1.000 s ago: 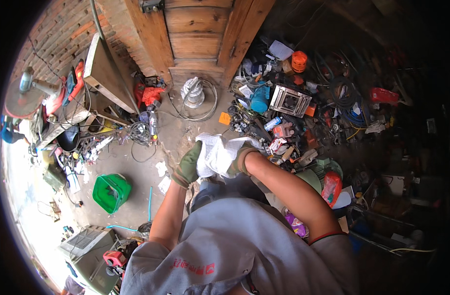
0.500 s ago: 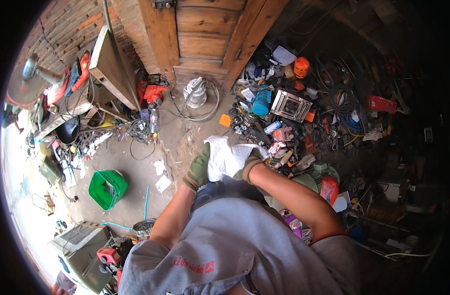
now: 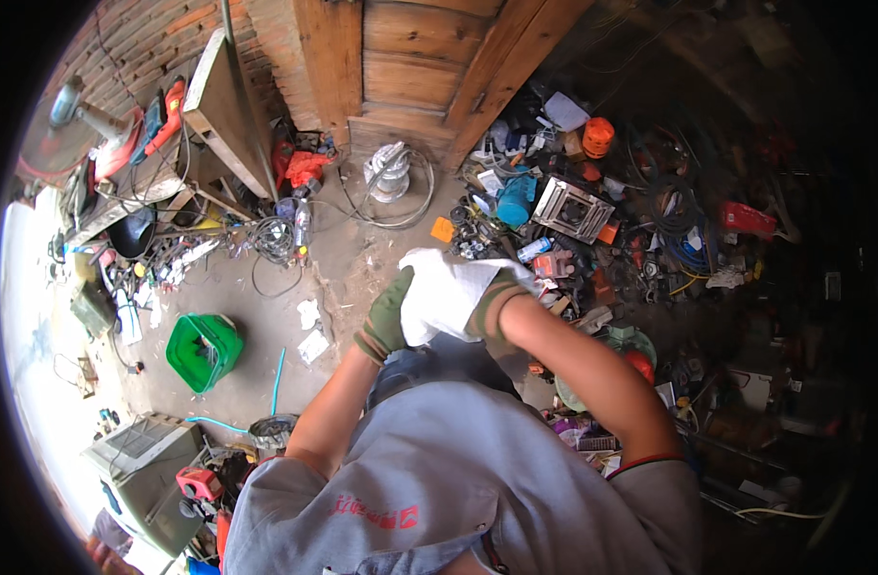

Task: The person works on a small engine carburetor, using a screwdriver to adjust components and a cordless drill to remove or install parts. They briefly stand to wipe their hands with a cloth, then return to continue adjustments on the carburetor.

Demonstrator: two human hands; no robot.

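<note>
Cluttered workshop floor (image 3: 266, 331); left hand (image 3: 389, 311) grips white sheet (image 3: 437, 299); right hand (image 3: 494, 305) apparently too.

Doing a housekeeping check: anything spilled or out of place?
Yes: two white scraps lie loose on the floor right of the green bucket, like dropped litter; farther right, a jumbled heap looks dumped, not stored.
</note>
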